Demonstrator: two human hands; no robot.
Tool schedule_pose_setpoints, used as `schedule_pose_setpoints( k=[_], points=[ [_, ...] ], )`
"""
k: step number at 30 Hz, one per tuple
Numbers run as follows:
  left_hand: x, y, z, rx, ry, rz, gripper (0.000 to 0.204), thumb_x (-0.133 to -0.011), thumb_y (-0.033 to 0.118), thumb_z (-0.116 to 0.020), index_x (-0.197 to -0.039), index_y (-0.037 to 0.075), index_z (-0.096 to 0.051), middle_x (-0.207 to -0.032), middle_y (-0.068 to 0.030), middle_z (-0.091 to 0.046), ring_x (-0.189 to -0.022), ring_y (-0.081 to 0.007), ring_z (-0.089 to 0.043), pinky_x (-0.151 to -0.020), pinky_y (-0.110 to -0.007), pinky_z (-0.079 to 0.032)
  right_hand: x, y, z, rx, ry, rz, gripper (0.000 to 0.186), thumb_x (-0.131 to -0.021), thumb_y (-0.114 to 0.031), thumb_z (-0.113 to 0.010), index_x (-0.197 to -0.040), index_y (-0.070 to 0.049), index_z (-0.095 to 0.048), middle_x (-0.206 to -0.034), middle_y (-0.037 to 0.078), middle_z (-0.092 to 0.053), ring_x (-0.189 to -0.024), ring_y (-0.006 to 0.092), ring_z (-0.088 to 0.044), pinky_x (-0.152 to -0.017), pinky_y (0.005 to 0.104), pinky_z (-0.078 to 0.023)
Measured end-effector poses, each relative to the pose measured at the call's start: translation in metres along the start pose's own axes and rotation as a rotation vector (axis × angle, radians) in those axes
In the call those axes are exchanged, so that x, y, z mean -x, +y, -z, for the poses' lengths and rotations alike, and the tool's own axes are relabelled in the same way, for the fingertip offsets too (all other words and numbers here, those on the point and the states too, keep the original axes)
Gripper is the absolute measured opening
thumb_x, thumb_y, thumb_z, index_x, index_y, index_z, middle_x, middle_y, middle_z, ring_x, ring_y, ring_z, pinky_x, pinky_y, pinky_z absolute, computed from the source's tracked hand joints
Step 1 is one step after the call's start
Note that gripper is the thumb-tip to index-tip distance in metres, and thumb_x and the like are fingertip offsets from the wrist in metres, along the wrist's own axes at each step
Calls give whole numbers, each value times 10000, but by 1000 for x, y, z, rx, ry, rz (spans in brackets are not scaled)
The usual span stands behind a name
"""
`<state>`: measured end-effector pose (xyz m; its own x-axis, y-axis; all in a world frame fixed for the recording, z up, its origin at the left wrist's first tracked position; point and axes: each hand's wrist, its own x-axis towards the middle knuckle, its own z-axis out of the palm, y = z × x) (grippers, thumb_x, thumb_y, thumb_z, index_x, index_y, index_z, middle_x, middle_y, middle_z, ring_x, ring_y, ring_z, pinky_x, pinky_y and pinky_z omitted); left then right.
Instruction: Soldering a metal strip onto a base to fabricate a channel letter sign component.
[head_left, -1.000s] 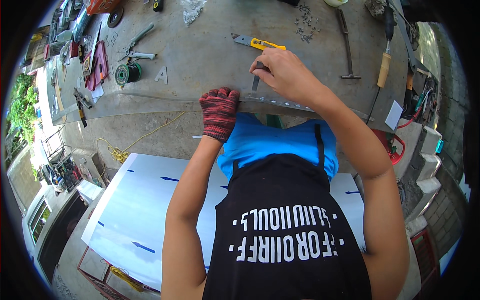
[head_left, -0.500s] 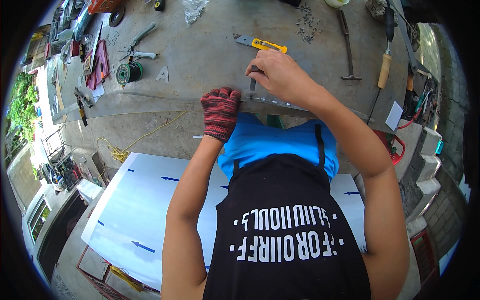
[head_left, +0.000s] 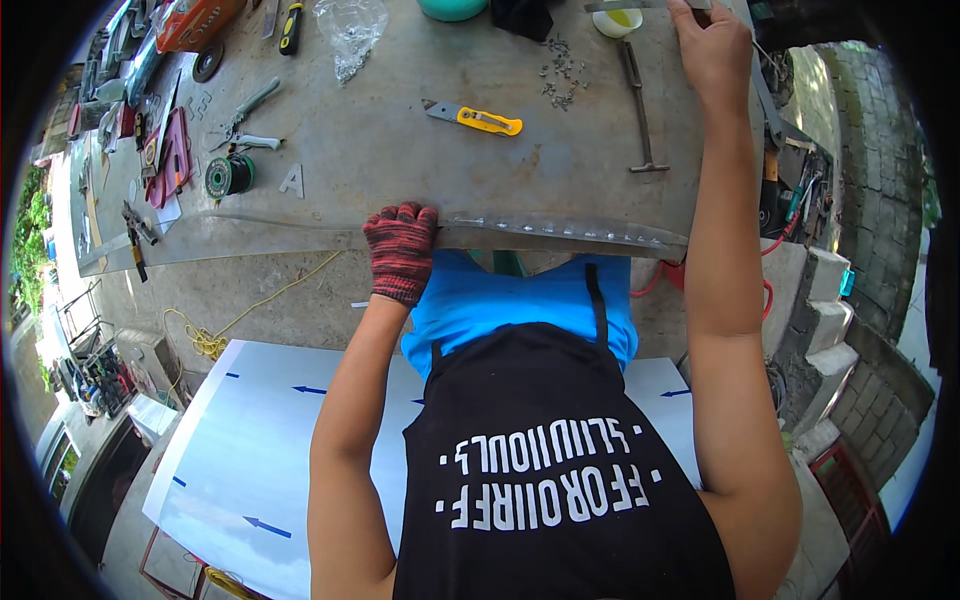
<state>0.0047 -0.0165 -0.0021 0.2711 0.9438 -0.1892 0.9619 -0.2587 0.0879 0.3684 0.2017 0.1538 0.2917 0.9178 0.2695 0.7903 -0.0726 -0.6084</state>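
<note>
My left hand (head_left: 402,252), in a red and black knitted glove, has its fingers curled over the table's near edge, at the left end of a long grey strip (head_left: 560,228). Small whitish dabs run along that strip. At the far right my bare right hand (head_left: 716,50) is closed on a flat grey metal strip (head_left: 640,5), partly cut off by the top of the picture. This metal strip lies across the top of a small white cup (head_left: 617,22) with yellowish liquid. A yellow utility knife (head_left: 475,118) lies between the hands.
On the grey table (head_left: 350,150) are a T-handled tool (head_left: 638,110), scattered small metal bits (head_left: 563,75), a clear plastic bag (head_left: 350,35) and a wire spool (head_left: 230,175). A letter-shaped piece (head_left: 291,181) lies beside the spool. Pliers (head_left: 138,235) sit at the left edge.
My right hand has moved from the near edge to the cup at the far right, carrying the flat metal strip. My left hand stays at the edge. The whole view has shifted slightly.
</note>
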Motion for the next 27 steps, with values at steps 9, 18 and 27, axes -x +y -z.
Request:
schedule_pose_setpoints(
  k=[9, 18, 27],
  points=[
    [-17, 12, 0, 10, 35, -52, 225, -874, 176, -618, -1081, 228, -691, -1144, -59, -684, -1070, -305, -630, -922, -508, -436, -44, 166, -66, -185, 66, -304, 357, -889, -372, -747, -1053, -59, -800, -901, 135, -784, -834, 242, -752, -800, 389, -566],
    [-3, 2, 1, -7, 12, -4, 233, -874, 177, -621, -1089, 231, -692, -1149, -52, -682, -1085, -300, -627, -934, -510, -434, 68, 195, 16, 194, 174, -398, 762, -848, -454, -812, -1379, 39, -575, -1221, 203, -701, -1160, 339, -660, -1037, 428, -486],
    [-3, 4, -2, 12, 68, 2, 210, -864, 189, -629, -1059, 240, -688, -1117, -46, -685, -1067, -293, -633, -905, -495, -439, 100, 275, 20, -162, -91, -533, 692, -871, -325, -861, -1346, 101, -593, -1169, 140, -713, -1013, 183, -679, -898, 311, -531]
  ],
)
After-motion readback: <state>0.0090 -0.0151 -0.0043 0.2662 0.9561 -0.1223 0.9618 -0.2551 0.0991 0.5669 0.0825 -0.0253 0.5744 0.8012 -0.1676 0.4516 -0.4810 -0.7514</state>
